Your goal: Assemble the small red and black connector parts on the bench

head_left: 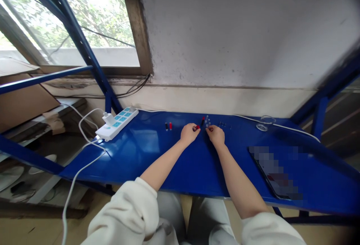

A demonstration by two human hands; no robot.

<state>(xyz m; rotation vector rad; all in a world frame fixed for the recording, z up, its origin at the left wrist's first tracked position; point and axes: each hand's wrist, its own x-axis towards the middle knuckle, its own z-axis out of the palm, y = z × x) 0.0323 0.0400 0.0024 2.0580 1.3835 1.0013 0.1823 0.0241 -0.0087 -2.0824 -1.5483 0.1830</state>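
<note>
My left hand [189, 134] is closed around a small red cylindrical piece [198, 127], part of which shows at the fingertips. Just to its right, my right hand [217, 136] has its fingers pinched together; whatever is between them is too small to make out. Beyond the two hands lie a small red-and-black cylinder [203, 120] and several clear tube-like pieces [207, 119]. Tiny clear bits [222, 124] are scattered to the right of my right hand. Left of my left hand, a black cylinder [166, 126] and a red cylinder [170, 126] stand side by side.
A white power strip [119, 123] with a plugged-in charger and cable lies on the left of the blue table [182, 177]. A dark flat device [270, 172], partly pixelated, rests on the right. Clear round items [262, 127] sit farther back by a white cable. A wall rises behind.
</note>
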